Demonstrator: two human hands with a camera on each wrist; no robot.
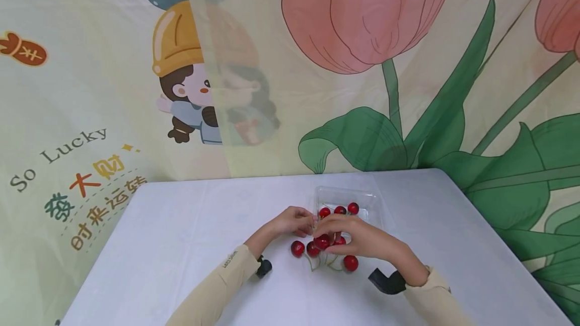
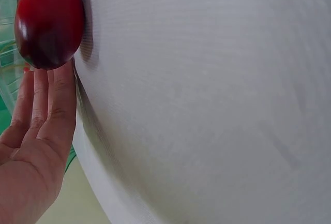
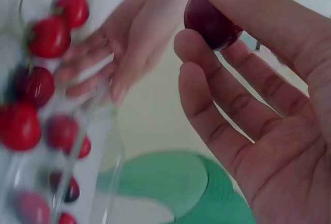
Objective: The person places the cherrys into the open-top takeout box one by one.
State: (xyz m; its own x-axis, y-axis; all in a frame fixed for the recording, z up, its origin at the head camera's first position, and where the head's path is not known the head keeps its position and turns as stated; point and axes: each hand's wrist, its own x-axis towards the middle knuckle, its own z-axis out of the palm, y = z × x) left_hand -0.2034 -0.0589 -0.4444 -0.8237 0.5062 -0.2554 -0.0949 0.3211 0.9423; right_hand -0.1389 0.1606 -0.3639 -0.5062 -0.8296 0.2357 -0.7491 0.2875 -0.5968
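My right hand (image 1: 355,235) pinches a dark red cherry (image 3: 209,19) between thumb and fingertips, over the near side of a clear plastic box (image 1: 373,202). Beside the box's left edge is my left hand (image 1: 292,221); the right wrist view shows its thumb and relaxed fingers apart, with nothing seen between them. Its fingertips are partly hidden behind a cherry (image 2: 49,22) in the left wrist view. Several loose cherries with green stems, among them one at the left (image 1: 297,248) and one at the right (image 1: 351,263), lie on the table in front of the box.
Inside the box several cherries (image 1: 353,208) rest toward its left and middle. A white cloth covers the table (image 1: 181,235). Behind it hangs a printed curtain (image 1: 254,160) with tulips and a cartoon figure. Black wrist-worn cameras (image 1: 388,281) sit near both sleeves.
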